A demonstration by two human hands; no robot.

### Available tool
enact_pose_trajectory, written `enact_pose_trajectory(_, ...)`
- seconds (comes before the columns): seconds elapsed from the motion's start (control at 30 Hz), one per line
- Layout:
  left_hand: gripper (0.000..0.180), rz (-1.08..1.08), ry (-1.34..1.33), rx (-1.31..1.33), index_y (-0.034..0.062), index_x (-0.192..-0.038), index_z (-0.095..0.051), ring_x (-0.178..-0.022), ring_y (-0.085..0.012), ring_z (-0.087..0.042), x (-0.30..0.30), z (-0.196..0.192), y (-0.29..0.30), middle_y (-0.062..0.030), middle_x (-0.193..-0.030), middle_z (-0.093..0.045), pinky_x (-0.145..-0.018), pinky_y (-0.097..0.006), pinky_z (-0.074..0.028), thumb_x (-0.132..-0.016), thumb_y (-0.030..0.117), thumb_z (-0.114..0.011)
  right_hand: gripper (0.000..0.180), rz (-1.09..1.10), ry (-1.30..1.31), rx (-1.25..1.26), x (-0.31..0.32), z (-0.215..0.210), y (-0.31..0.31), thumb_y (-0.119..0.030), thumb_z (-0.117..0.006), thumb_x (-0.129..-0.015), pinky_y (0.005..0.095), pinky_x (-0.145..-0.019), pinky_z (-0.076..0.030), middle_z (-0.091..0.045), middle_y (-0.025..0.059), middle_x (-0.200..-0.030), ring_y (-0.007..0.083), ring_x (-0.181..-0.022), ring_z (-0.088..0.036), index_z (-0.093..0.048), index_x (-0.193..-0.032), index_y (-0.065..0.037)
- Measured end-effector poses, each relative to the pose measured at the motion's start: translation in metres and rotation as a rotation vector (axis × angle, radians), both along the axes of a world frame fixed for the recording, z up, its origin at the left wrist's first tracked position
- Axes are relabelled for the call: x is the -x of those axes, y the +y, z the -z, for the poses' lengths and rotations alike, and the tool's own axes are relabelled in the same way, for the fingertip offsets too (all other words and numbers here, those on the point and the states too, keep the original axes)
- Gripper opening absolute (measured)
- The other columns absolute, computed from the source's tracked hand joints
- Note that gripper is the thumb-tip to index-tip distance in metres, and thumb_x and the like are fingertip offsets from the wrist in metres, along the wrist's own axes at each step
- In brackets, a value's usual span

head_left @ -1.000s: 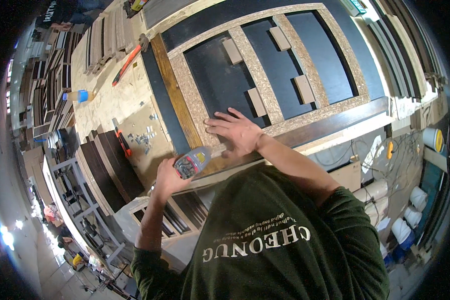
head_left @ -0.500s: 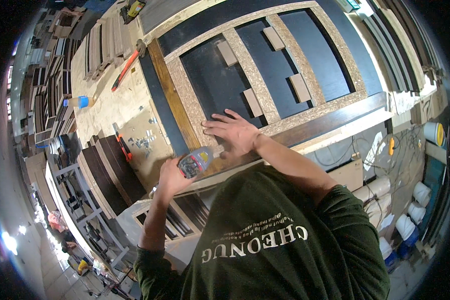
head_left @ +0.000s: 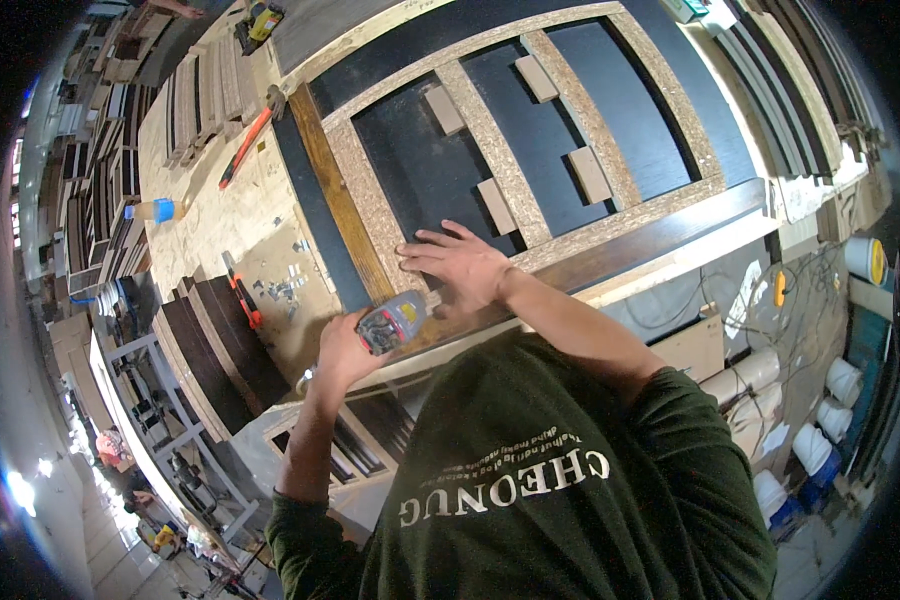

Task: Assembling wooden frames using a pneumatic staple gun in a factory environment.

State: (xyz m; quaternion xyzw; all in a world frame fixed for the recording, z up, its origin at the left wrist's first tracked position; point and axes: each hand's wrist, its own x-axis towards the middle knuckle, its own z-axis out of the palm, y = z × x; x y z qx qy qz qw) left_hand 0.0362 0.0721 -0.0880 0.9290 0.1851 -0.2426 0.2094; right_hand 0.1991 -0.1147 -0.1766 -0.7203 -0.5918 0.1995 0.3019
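Observation:
My left hand [head_left: 342, 350] is wrapped round a grey and red drill-like power tool [head_left: 394, 322], its nose toward the near left corner of the chipboard frame [head_left: 370, 190]. Its tip and the spot it meets are hard to make out. Beside the tool, my right hand [head_left: 462, 265] lies with fingers spread across that corner, partly over the chipboard and the black panel [head_left: 420, 180]. A brown wood strip [head_left: 335, 180] runs along the frame's left side, and another brown strip [head_left: 650, 235] along its near side. Small wooden blocks [head_left: 496, 206] sit against the inner chipboard bars.
Left of the panel lie a hammer [head_left: 250, 140] with an orange handle, an orange and black hand tool [head_left: 241, 298] and a blue-capped bottle [head_left: 155, 210]. Stacked boards [head_left: 205, 350] stand near left. More long boards [head_left: 770, 90] are at far right; cables and white buckets [head_left: 812, 450] are on the floor.
The whole scene has shifted slightly left in view. My hands keep nearly the same hold and place at the frame's corner.

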Motion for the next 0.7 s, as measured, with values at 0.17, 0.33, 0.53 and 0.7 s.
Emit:
enact_pose_trajectory(0.17,0.050,-0.148,-0.081,0.113,0.0044,-0.098,-0.064,-0.090,-0.0394,-0.059,0.004,-0.020,-0.014,-0.0215,-0.091,-0.063,-0.080,-0.043,-0.048,-0.059,0.032,-0.079,0.078,0.006,-0.010,-0.018,0.000,0.001,-0.001,-0.035,-0.074,-0.062,0.0503,-0.110,-0.020,-0.036,0.0044,-0.143,0.0274,-0.133,-0.033,-0.044,-0.131,-0.014)
enact_pose_trajectory(0.33,0.058,-0.409,-0.250,0.101,-0.0054,-0.098,-0.056,-0.087,-0.0377,-0.058,0.073,-0.004,-0.026,-0.0239,-0.093,-0.057,-0.077,-0.042,-0.047,-0.057,0.027,-0.081,0.081,-0.104,-0.067,0.000,-0.033,-0.012,-0.029,-0.038,-0.074,-0.064,0.0528,-0.110,-0.019,-0.032,0.0080,-0.145,0.0291,-0.135,-0.029,-0.041,-0.134,-0.013)
enact_pose_trajectory(0.53,0.042,-0.577,-0.271,0.466,-0.0024,-0.096,-0.061,-0.083,-0.0155,-0.064,0.014,-0.056,-0.128,-0.0110,-0.091,-0.067,-0.077,-0.029,-0.049,-0.066,0.018,-0.080,0.080,0.186,-0.307,0.134,-0.159,-0.032,-0.150,-0.055,-0.061,-0.072,0.0559,-0.111,-0.014,-0.030,0.0107,-0.146,0.0280,-0.137,-0.023,-0.037,-0.136,-0.015)
enact_pose_trajectory(0.7,0.049,-0.411,-0.120,0.283,-0.0018,-0.097,-0.062,-0.079,-0.0249,-0.065,-0.050,-0.068,-0.169,-0.0158,-0.087,-0.067,-0.074,-0.033,-0.050,-0.063,0.028,-0.080,0.080,0.253,-0.329,0.177,-0.206,-0.025,-0.182,-0.054,-0.061,-0.072,0.0549,-0.112,-0.012,-0.028,0.0096,-0.146,0.0286,-0.139,-0.018,-0.035,-0.138,-0.017)
